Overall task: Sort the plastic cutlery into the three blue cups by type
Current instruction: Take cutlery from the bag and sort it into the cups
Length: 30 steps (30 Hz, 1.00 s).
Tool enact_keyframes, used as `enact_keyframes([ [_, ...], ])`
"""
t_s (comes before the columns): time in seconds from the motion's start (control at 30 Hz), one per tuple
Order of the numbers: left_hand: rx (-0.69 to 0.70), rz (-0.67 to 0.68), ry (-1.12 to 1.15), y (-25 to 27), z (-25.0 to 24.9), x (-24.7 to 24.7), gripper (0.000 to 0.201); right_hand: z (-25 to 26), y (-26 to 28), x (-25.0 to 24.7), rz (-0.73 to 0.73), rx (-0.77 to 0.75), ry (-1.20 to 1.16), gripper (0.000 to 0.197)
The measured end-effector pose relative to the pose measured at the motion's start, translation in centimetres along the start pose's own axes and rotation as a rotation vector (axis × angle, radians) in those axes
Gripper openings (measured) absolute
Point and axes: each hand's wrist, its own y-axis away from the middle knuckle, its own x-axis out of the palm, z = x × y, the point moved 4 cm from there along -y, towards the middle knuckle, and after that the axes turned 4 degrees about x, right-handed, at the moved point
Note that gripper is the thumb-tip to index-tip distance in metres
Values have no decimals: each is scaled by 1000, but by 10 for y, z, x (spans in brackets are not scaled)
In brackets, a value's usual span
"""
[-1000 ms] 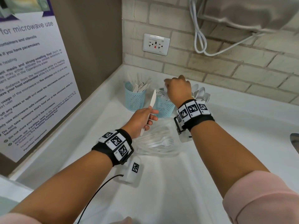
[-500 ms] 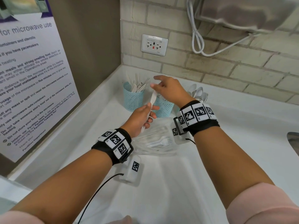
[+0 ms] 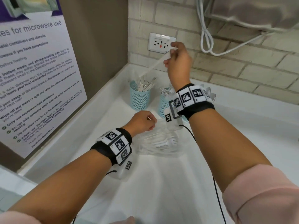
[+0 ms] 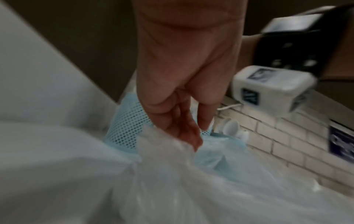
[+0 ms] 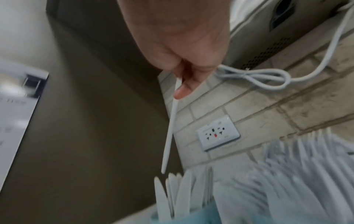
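- The right hand [image 3: 178, 62] is raised over the far left of the desk [image 3: 161, 183], in front of the wall socket [image 3: 161, 43].
- Its fingers [image 5: 182, 89] pinch one end of a white plastic knife [image 3: 153, 65]; the long axis slants, the held end up and to the right, the free end down and to the left.
- The free end hangs just above the knives standing in the left blue cup [image 3: 139, 99], not touching them as far as the right wrist view shows.
- A second blue cup [image 3: 163, 104] just to the right holds forks; the right wrist partly hides it.
- The left hand [image 3: 142, 121] is low near the cups, its fingers curled over the clear plastic bag [image 3: 153, 147]; I cannot tell whether they grip it.
- A white fork [image 3: 165, 143] lies inside the bag, tines to the right.
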Motion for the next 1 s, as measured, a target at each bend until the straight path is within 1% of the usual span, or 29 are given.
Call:
enact_keyframes([
  [0.07,90,92,-314,4,-3,5,10,-2,10,20,63,-80,96,29],
  [0.13,121,189,-516,7,-1,12,19,-9,20,42,173,-162,245,34],
  [0.2,110,285,-614,10,5,19,24,-16,29,60,286,-231,437,40],
  [0.3,46,412,-686,16,10,26,38,-23,41,80,455,-269,738,42],
  [0.37,20,430,-741,18,10,28,49,-28,47,88,582,-241,843,42],
  [0.47,11,418,-769,18,11,29,55,-33,48,91,675,-193,887,44],
  [0.53,10,431,-775,18,13,30,56,-32,48,86,711,-152,871,45],
  [0.57,12,437,-784,18,14,30,57,-29,46,81,692,-125,832,45],
  [0.67,5,432,-780,16,14,29,58,-16,36,48,532,-21,604,37],
  [0.7,9,427,-789,16,14,29,58,-11,34,36,534,8,564,32],
  [0.73,14,423,-805,15,14,30,59,-8,35,25,610,38,605,29],
  [0.83,7,410,-851,13,16,34,61,-19,61,-6,1079,179,955,25],
  [0.87,3,405,-863,13,17,36,63,-30,70,-14,1181,227,1045,25],
  [0.93,3,390,-884,12,17,39,69,-56,84,-24,1255,306,1165,24],
  [0.97,9,382,-893,11,17,40,72,-67,91,-28,1273,332,1204,27],
  [1.0,15,381,-902,11,17,41,73,-74,97,-31,1285,351,1233,34],
])
